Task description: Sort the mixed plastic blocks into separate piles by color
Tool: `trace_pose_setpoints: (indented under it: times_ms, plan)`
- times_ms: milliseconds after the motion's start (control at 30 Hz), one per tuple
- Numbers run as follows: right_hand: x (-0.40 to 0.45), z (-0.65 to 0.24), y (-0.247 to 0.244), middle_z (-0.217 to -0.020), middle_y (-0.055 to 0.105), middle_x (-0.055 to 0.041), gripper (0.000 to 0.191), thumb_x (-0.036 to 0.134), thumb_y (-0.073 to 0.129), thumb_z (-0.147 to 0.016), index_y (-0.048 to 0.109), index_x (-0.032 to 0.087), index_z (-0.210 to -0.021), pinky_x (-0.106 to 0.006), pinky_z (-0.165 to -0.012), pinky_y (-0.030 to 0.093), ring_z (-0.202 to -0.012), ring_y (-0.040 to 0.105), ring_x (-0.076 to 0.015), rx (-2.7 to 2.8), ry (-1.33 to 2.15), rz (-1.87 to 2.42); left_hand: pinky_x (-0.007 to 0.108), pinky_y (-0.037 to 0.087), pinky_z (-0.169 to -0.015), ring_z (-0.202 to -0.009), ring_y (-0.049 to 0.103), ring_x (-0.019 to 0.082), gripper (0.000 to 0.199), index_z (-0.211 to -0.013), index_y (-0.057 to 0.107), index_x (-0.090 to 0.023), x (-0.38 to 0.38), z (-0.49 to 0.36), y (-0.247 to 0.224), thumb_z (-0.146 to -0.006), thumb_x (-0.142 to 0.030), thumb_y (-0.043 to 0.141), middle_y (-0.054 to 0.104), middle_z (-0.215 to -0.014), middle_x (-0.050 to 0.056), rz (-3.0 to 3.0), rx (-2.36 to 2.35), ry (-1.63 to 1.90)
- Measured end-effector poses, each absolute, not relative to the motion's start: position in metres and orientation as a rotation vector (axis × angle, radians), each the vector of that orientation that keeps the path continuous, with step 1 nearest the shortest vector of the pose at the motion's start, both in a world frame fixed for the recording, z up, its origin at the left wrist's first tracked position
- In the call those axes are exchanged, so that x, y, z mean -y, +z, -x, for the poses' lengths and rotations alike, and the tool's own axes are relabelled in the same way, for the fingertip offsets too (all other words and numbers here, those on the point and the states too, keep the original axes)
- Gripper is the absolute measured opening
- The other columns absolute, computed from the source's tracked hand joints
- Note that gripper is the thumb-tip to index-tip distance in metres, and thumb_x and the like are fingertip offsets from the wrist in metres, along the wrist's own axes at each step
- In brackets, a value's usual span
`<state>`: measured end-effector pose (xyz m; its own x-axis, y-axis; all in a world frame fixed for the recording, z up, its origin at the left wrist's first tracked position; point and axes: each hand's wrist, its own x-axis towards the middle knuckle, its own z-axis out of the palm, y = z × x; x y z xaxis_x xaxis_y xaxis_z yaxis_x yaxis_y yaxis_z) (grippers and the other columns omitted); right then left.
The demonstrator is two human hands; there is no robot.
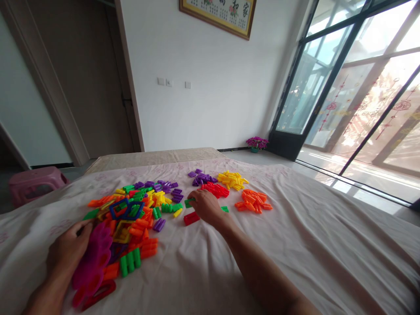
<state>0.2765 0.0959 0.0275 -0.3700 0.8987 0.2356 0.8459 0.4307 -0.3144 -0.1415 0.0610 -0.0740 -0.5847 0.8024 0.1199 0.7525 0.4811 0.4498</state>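
Note:
My right hand is closed, with its fingertips on a green plastic tube block. Beside it on the cloth lies a red block, and a bit of another green block shows behind the wrist. At the lower left, my left hand curls against the edge of a pink scalloped plastic piece. A green piece pokes out by its fingertips. Between the hands spreads a mixed heap of blocks, including orange ones, a green one and a blue frame piece.
Beyond my right hand are single-colour piles: purple, yellow, red and orange. A wrinkled pale cloth covers the surface. A pink stool stands left, and potted flowers sit by the glass door.

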Motion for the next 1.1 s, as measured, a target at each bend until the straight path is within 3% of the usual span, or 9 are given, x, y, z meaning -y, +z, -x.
trace_pose_setpoints:
  times_ms: [300, 533, 667, 933, 1100]
  plan:
    - [-0.115, -0.336, 0.041, -0.09, 0.074, -0.0092, 0.023, 0.018, 0.055, -0.089, 0.077, 0.018, -0.081, -0.027, -0.066, 0.038, -0.083, 0.066, -0.0207, 2.328, 0.168, 1.878, 0.045, 0.052, -0.079, -0.093, 0.068, 0.037, 0.063, -0.122, 0.071, -0.024, -0.061, 0.139, -0.07, -0.091, -0.061, 0.032, 0.074, -0.106, 0.018, -1.354, -2.566, 0.745]
    - [-0.087, -0.277, 0.024, -0.101, 0.076, -0.0043, 0.023, 0.018, 0.058, -0.091, 0.077, 0.024, -0.102, -0.026, -0.078, 0.045, -0.094, 0.068, -0.0194, 2.449, 0.426, 1.24, 0.039, 0.051, -0.08, -0.096, 0.069, 0.034, 0.06, -0.126, 0.069, -0.023, -0.056, 0.131, -0.061, -0.091, -0.057, 0.033, 0.074, -0.111, 0.015, -1.33, -2.562, 0.721]
    - [-0.055, -0.227, -0.004, -0.112, 0.072, -0.0067, 0.024, 0.031, 0.062, -0.095, 0.071, 0.023, -0.116, -0.028, -0.084, 0.047, -0.103, 0.064, -0.0213, 2.601, 0.441, 0.919, 0.039, 0.051, -0.08, -0.096, 0.069, 0.034, 0.059, -0.125, 0.07, -0.024, -0.056, 0.133, -0.062, -0.091, -0.057, 0.034, 0.075, -0.11, 0.014, -1.339, -2.544, 0.738]
    - [-0.036, -0.188, -0.034, -0.114, 0.069, -0.0087, 0.038, 0.052, 0.065, -0.091, 0.065, 0.021, -0.114, -0.036, -0.082, 0.048, -0.109, 0.058, -0.0273, 2.676, 0.175, 0.924, 0.04, 0.052, -0.08, -0.097, 0.069, 0.035, 0.064, -0.127, 0.069, -0.026, -0.057, 0.134, -0.063, -0.09, -0.062, 0.031, 0.074, -0.11, 0.015, -1.293, -2.564, 0.713]
    - [-0.047, -0.21, -0.013, -0.108, 0.07, -0.008, 0.031, 0.043, 0.071, -0.087, 0.068, 0.021, -0.108, -0.034, -0.08, 0.047, -0.098, 0.062, -0.0249, 2.67, 0.195, 1.033, 0.041, 0.051, -0.08, -0.096, 0.068, 0.036, 0.065, -0.126, 0.07, -0.025, -0.059, 0.135, -0.063, -0.089, -0.063, 0.033, 0.074, -0.11, 0.016, -1.3, -2.572, 0.702]
